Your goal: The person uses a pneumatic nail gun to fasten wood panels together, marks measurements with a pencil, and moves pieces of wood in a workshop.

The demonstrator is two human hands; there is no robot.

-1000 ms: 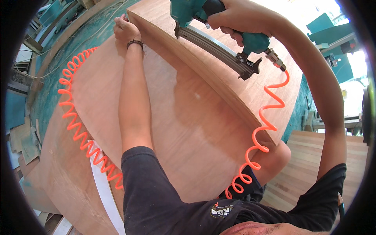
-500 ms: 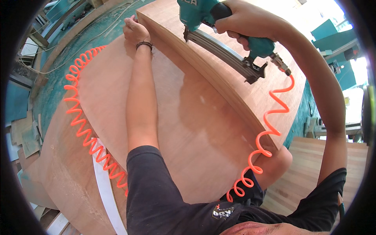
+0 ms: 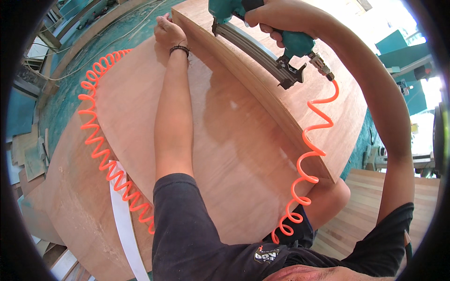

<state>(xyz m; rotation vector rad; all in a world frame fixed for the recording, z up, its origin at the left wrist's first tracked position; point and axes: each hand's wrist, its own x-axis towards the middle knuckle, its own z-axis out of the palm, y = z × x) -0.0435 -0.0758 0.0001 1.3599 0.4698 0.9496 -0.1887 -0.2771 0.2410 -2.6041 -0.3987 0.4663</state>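
In my right hand (image 3: 276,21) is a teal nail gun (image 3: 298,44), gripped by its handle, its long grey magazine slanting down over the top panel. Its nose is near the far end of the wooden edge strip (image 3: 262,105), above the pale plywood panel (image 3: 323,79); I cannot tell whether it touches. An orange coiled air hose (image 3: 313,154) runs from the handle's fitting. My left hand (image 3: 169,33) is at the strip's far corner, fingers curled closed; what they grip is hidden. Below my left forearm spreads a large curved plywood sheet (image 3: 220,187).
More of the orange coil lies along the sheet's left edge, across a white strip (image 3: 124,225). Stacked board offcuts (image 3: 30,150) are at the far left. A teal-stained floor (image 3: 63,107) shows behind, and a striped wooden board (image 3: 361,206) lies at the right.
The nail gun has moved left and slightly away, toward the strip's far end. My left hand stays at the corner, which sits a little farther right in the picture. The hose shifted left with the gun.
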